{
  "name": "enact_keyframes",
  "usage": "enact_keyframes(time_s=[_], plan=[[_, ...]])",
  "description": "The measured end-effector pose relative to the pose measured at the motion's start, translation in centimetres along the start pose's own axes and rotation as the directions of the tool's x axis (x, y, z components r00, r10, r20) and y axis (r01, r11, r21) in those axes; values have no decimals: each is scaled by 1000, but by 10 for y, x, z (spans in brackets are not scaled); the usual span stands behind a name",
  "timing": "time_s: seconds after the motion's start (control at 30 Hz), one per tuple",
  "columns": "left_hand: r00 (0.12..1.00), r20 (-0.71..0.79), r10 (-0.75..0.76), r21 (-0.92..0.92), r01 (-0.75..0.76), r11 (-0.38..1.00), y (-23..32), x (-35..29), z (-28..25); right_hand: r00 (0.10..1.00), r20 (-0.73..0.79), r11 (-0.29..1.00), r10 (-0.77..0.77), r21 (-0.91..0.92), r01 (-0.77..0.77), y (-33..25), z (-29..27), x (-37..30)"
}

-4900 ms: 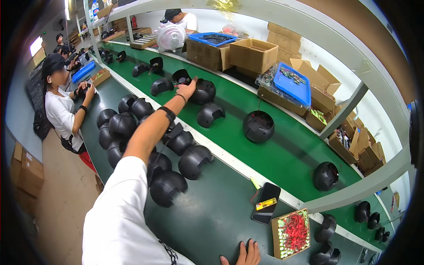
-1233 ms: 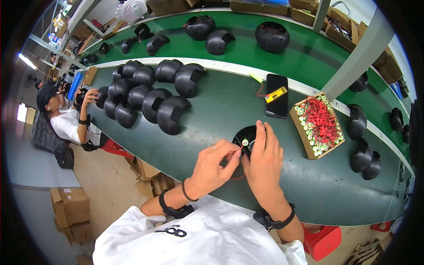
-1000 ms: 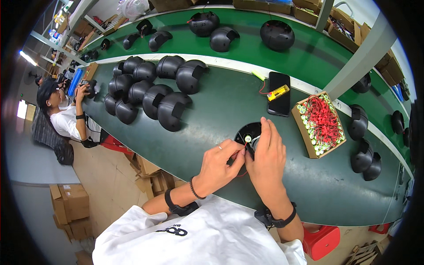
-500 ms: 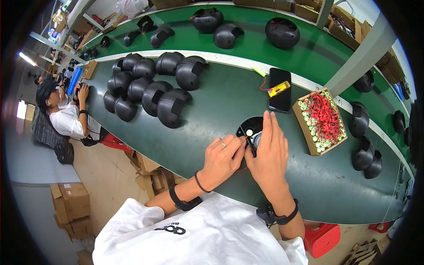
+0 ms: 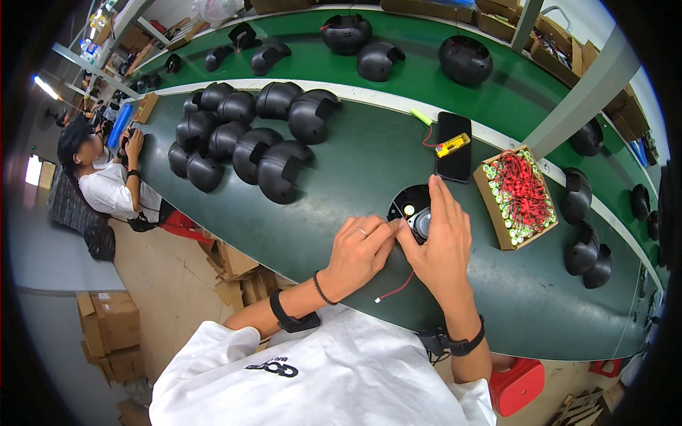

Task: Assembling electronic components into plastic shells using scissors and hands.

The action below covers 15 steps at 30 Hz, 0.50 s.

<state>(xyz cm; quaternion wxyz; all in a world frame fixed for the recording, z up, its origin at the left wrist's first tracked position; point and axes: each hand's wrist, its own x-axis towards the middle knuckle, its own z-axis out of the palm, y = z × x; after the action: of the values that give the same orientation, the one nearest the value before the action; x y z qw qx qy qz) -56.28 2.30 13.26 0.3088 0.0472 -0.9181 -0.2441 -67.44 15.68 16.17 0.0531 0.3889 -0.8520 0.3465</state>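
Observation:
On the green bench before me lies a round black shell [image 5: 399, 202] with a round speaker [image 5: 422, 224] inside it. A white-ended cylindrical cell [image 5: 408, 210] sits beside the speaker. My right hand [image 5: 442, 245] wraps the shell's right side, its fingers long against the edge and its thumb bent inward. My left hand [image 5: 359, 248] is pinched at the shell's near left edge, its fingertips meeting the right thumb. What they pinch is hidden. A thin red wire [image 5: 402, 285] trails from beneath the hands toward me and ends in a small white plug [image 5: 378, 300].
Several black shells [image 5: 284, 174] stand grouped at left. Right of my hands is a carton [image 5: 497, 213] of green cells with red wires. A black phone [image 5: 453, 167] carries a yellow piece [image 5: 452, 145]. Beyond runs a green conveyor [image 5: 305, 67]; a co-worker [image 5: 110, 188] sits far left.
The red wire's plug end has come into view below my hands. My right thumb has shifted, uncovering more of the speaker, and my left fingertips have moved to the shell's near edge.

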Motion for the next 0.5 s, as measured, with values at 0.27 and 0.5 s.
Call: enact_keyframes(time_s=[0.27, 0.5], plan=[[990, 125, -69, -317, 106, 942, -16, 28, -31, 994, 6, 990, 106, 94, -106, 7, -6, 5], [731, 674, 105, -717, 613, 332, -40, 71, 16, 982, -6, 967, 191, 170, -187, 15, -11, 1]])
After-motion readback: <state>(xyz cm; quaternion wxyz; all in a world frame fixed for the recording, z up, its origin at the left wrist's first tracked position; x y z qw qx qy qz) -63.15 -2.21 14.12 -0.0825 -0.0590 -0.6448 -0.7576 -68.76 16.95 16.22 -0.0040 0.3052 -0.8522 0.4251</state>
